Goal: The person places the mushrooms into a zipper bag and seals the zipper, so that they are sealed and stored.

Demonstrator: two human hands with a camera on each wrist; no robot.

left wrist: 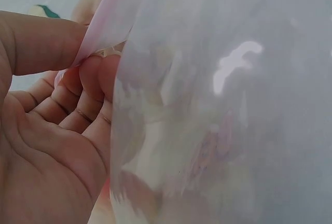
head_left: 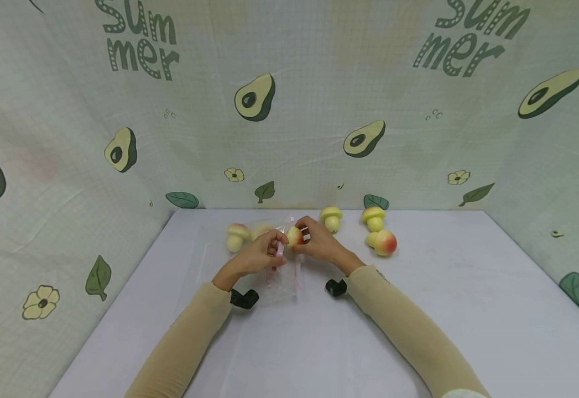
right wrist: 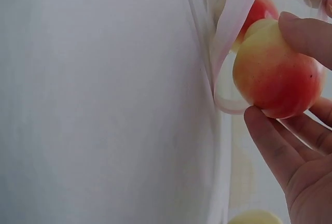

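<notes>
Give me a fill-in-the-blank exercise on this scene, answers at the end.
The left hand pinches the clear plastic bag by its ____ edge.
The right hand holds a rounded, yellow mushroom-shaped piece blushed ____.
Outside the bag, ____ other pieces rest on the flat white table.
Printed twice on the pale fabric backdrop is the word ____.
Missing words: pink; red; three; Summer.

Left arm in long beige fabric sleeve (head_left: 187,337) and matching right arm (head_left: 411,326) are reaching forward, angling inward. Bare left hand (head_left: 254,256) is pinching between thumb and bent fingers; bare right hand (head_left: 323,241) is gripping close beside it, thumb opposing fingers.
</notes>
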